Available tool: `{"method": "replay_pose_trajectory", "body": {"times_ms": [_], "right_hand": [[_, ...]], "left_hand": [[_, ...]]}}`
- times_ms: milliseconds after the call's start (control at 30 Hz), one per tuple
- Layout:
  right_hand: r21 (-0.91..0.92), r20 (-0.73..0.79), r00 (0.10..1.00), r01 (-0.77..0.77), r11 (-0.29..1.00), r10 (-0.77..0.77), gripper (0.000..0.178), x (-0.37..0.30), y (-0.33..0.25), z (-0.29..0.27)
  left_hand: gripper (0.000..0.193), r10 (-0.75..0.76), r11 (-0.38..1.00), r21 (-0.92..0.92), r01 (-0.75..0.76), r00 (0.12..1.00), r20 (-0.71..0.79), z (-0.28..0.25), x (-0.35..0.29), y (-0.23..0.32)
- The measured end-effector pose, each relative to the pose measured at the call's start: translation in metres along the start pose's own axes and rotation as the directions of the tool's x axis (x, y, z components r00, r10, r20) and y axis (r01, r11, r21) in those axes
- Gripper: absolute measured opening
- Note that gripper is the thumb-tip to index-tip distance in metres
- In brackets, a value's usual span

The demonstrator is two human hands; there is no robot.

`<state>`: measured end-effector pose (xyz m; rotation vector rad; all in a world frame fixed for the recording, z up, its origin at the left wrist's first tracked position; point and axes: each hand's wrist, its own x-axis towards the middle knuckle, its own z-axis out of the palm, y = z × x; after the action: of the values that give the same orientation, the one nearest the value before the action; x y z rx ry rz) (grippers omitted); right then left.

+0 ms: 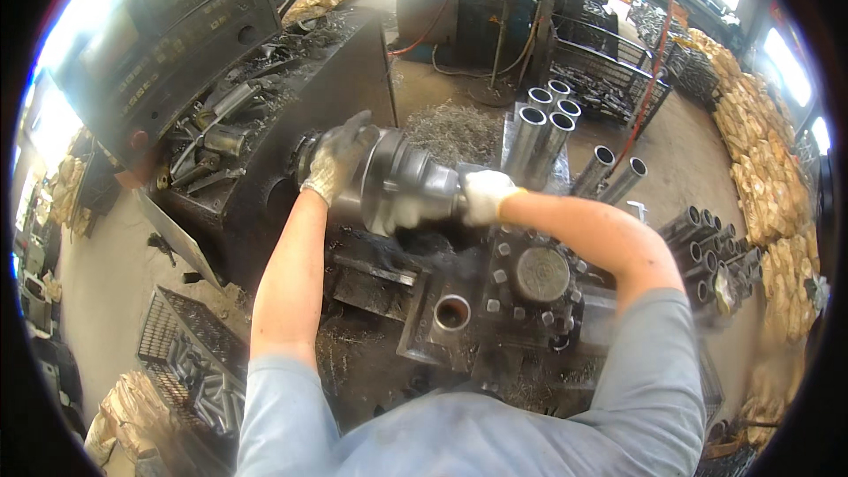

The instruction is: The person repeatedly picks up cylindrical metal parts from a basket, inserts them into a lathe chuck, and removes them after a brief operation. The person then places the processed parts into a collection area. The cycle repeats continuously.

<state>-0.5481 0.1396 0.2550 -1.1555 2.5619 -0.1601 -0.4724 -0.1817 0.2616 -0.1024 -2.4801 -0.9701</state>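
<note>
A lathe chuck (389, 178), dark steel with a stepped nose, sits in front of me, slightly blurred. My left hand (340, 157), in a pale glove with darkened fingertips, lies over its left side with the fingers stretched out. At the chuck's right end, my right hand (488, 196), gloved too, is closed; what lies in its grip is hidden by the fingers. Below the chuck is a square tool post (541, 276) with several bolts around its round cap. Left of the post, a metal tube (452, 312) stands on end.
Several bright steel tubes (530, 128) stand upright beyond my right hand, and more tubes (707, 243) are grouped at right. The dark headstock (309, 79) rises at left. A mesh crate (190, 344) holds short tubes. Metal shavings (455, 132) heap behind the chuck.
</note>
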Motion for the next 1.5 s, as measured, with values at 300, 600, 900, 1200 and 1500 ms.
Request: {"method": "replay_pose_trajectory", "body": {"times_ms": [300,600,900,1200,1500], "right_hand": [[0.319,0.348,0.934,-0.031,0.947,-0.086,0.044,0.031,0.041,0.002],[-0.339,-0.325,0.916,-0.343,0.876,0.233,0.061,-0.138,-0.039,-0.074],[0.978,0.188,0.973,-0.198,0.064,0.135,0.063,-0.213,-0.230,0.096],[0.929,0.086,0.965,-0.167,0.329,0.246,0.060,-0.212,-0.183,0.281],[0.696,-0.543,0.674,0.028,0.717,0.501,0.017,-0.259,-0.162,0.199]], "left_hand": [[0.068,-0.098,0.982,0.174,0.076,0.988,0.119,0.003,0.006,0.022],[0.066,0.003,0.998,-0.064,-0.007,0.998,-0.063,-0.014,-0.047,0.009],[0.076,-0.237,0.160,-0.775,0.612,0.786,0.571,0.025,-0.298,0.113],[0.046,-0.450,-0.343,-0.715,0.609,0.561,0.695,0.060,-0.346,0.083],[0.064,-0.373,0.315,-0.720,0.619,0.778,0.506,0.047,-0.324,0.081]]}}
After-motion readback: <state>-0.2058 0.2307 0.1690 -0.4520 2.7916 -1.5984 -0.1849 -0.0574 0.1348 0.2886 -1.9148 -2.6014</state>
